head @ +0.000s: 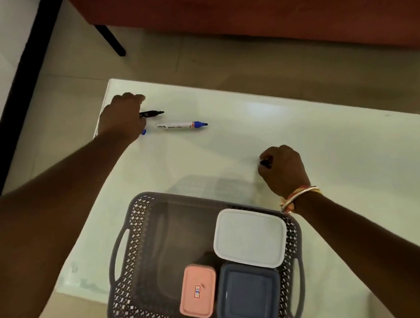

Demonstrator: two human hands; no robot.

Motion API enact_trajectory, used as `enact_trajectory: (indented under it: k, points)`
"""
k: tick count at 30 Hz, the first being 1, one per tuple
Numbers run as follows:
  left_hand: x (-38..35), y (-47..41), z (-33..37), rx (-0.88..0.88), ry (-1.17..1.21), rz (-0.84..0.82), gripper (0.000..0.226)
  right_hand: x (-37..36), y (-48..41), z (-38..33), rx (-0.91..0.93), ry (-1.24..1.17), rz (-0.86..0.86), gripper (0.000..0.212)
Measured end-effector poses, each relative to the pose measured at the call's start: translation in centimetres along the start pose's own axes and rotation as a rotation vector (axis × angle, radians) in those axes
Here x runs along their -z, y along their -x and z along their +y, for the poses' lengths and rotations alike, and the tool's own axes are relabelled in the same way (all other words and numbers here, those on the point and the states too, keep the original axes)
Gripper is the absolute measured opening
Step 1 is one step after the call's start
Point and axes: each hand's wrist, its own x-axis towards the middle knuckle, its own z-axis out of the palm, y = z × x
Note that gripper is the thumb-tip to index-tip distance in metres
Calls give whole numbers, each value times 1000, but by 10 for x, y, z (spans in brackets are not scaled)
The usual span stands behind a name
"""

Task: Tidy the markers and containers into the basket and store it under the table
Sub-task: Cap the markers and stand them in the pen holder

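Basket (142, 299) on white table (341, 166), red sofa (235, 5)

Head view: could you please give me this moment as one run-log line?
left hand grips black marker | right hand grips small dark object | blue marker on table | three containers in basket

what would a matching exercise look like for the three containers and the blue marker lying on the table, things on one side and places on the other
Things:
1. pink container
2. white container
3. blue-grey container
4. blue marker

Places:
A. on the table, outside the basket
B. basket, near right corner
C. basket, far right corner
D. basket, just left of the blue-grey one

Pairs: 1-D, 2-C, 3-B, 4-A
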Motion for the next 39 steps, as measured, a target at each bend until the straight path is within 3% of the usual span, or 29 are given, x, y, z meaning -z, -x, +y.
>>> enact_trajectory:
  k: [5,11,14,17,19,22,28,39]
  points:
    - [-15,-24,6,-117,-158,-14,28,6,5,-5,-103,-237,73,15]
    - [-13,-30,-3,-151,-197,-3,15,19,12,-21,-225,-520,185,25]
    - [14,-22,14,-156,35,115,24,32,18,-37,-240,-757,228,22]
    - [47,17,52,-300,403,310,26,52,29,-55,-212,-1017,253,16]
    - [57,65,85,-343,635,312,26,70,40,-63,-221,-1136,285,14]
    - [57,138,133,-243,886,207,27,93,61,-65,-264,-1255,351,17]
    - [40,211,198,-182,1102,75,17,123,105,-43,-230,-1229,362,20]
    - [39,261,273,-240,1024,36,18,148,168,20,-198,-1156,336,22]
